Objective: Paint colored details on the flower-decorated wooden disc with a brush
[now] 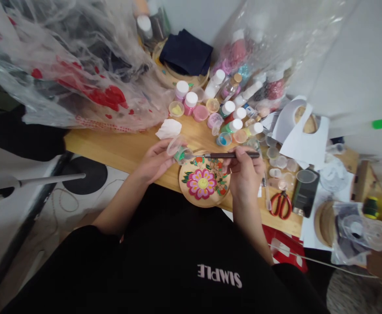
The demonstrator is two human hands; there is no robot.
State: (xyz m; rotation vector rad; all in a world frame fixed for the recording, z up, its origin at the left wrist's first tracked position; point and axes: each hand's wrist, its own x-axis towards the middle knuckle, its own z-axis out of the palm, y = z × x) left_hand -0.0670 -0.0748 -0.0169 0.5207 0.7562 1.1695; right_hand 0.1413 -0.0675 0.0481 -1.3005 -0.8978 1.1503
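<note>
My left hand [158,159] grips a small clear plastic cup [180,153] with green paint inside, its round lid tipped open. Between the fingers and thumb of my right hand [246,168] is a thin tool with a dark handle [233,155], a paintbrush by its shape. Its metal end points left and reaches the mouth of the cup; the very tip is hard to make out. Below both hands lies a round wooden plaque [196,200] bearing a pink and purple flower [201,184], green leaves and orange blooms. My right hand covers part of its right edge.
Paint bottles [228,108] and open paint cups [200,112] crowd the table's back. A crumpled tissue [168,129] lies behind my left hand. To the right are red-handled pliers [281,205] and a dark phone [305,192]. A large plastic bag [106,96] covers the back left.
</note>
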